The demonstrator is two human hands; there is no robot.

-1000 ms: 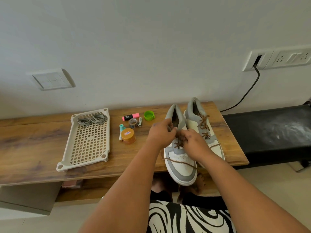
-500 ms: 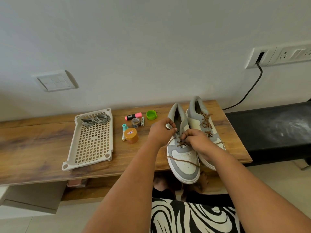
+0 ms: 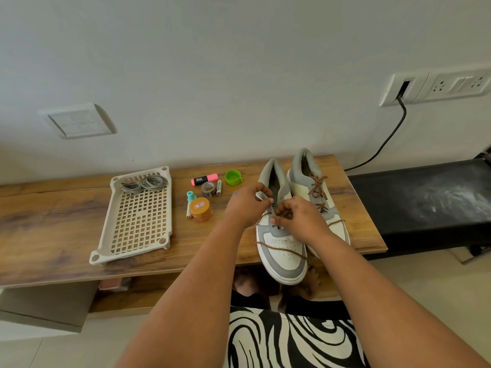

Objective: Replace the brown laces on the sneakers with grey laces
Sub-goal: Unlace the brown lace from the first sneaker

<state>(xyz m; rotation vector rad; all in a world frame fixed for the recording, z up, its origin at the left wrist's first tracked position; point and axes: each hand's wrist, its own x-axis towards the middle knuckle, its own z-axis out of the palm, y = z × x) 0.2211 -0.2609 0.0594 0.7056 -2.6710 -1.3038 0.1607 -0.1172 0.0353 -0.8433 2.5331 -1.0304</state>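
Two white and grey sneakers stand side by side on the wooden shelf (image 3: 53, 224), toes toward me. Over the left sneaker (image 3: 281, 251), my left hand (image 3: 245, 204) grips the tongue and upper edge. My right hand (image 3: 300, 217) pinches the brown lace (image 3: 279, 248) at the eyelets; a loose length of it trails across the toe. The right sneaker (image 3: 313, 189) keeps its brown lace tied in a bow. Two coiled grey laces (image 3: 143, 184) lie at the far end of the beige perforated tray (image 3: 138, 221).
Between tray and sneakers lie a pink highlighter (image 3: 204, 179), a green cap (image 3: 233, 177), a tape roll (image 3: 208, 189), a small battery (image 3: 219, 187), a teal-capped tube (image 3: 190, 197) and an orange-lidded jar (image 3: 201, 209). A black bench (image 3: 425, 197) adjoins on the right, with a black cable (image 3: 382, 144) along the wall.
My right hand has shifted slightly along the left sneaker's eyelets while working the brown lace. My left hand stays on the tongue. The camera view moved a little.
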